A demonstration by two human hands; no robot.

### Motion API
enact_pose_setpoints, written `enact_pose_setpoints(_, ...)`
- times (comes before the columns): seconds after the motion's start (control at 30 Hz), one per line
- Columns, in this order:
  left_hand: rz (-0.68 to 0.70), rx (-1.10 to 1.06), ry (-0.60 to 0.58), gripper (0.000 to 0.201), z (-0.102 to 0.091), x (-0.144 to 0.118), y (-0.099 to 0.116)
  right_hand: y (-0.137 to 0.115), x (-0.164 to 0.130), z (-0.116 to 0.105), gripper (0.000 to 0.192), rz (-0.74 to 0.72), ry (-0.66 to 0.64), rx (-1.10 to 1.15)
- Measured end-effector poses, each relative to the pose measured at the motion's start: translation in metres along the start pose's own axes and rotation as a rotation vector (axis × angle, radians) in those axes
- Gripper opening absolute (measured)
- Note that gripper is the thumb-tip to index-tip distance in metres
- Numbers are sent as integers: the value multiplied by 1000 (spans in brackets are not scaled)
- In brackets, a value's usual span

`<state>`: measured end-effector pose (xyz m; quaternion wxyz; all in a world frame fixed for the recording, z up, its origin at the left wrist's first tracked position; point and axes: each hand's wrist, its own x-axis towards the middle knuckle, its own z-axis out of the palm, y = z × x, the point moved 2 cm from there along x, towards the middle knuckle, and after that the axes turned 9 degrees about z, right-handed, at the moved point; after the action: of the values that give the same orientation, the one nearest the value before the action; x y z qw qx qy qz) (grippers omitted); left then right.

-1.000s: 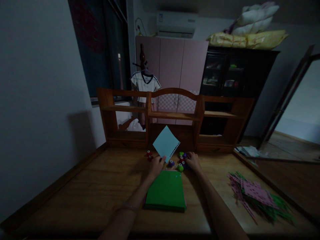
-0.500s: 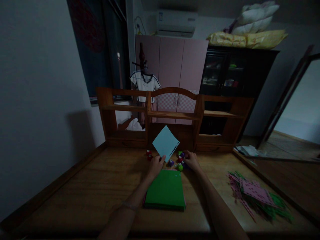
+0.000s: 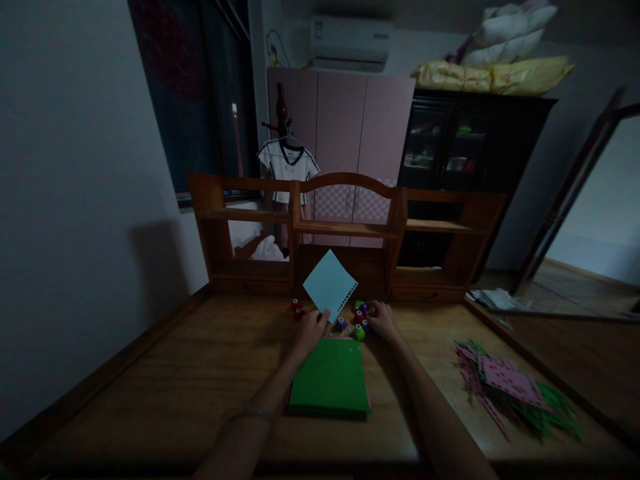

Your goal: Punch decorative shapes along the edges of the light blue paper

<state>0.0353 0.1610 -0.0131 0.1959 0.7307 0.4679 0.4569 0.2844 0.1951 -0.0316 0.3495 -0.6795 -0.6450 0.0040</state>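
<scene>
My left hand (image 3: 313, 327) pinches the lower corner of a light blue sheet of paper (image 3: 327, 283), held tilted up with one corner at the top. A row of small dark holes runs along its lower right edge. My right hand (image 3: 384, 320) is curled, its fingertips against a small purple piece (image 3: 364, 309) in a cluster. Around it sit a red piece (image 3: 359, 318), a green piece (image 3: 359, 332) and another purple piece (image 3: 341, 325), with white-ringed tops. Below my hands lies a stack of green sheets (image 3: 329, 380), with pink showing at its edges.
Two red pieces (image 3: 297, 308) lie left of the paper. On the right of the wooden desk (image 3: 200, 373) is a loose pile of pink and green cut paper (image 3: 513, 387), some with holes. A wooden shelf unit (image 3: 345, 230) stands along the back edge.
The whole view has shifted very slightly. My hands, the blue paper and the small pieces keep nearly the same places.
</scene>
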Motion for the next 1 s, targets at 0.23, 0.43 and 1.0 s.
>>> enact_pose_setpoints(0.23, 9, 0, 7, 44, -1, 0, 2, -3, 0, -3, 32, -13, -9, 17)
enact_pose_setpoints(0.43, -10, 17, -5, 42, -2, 0, 6, -3, 0, -4, 29, -30, -14, 48)
enact_pose_setpoints(1.0, 27, 29, -1, 44, 1, 1, 0, -3, 0, -4, 30, 11, -19, 61)
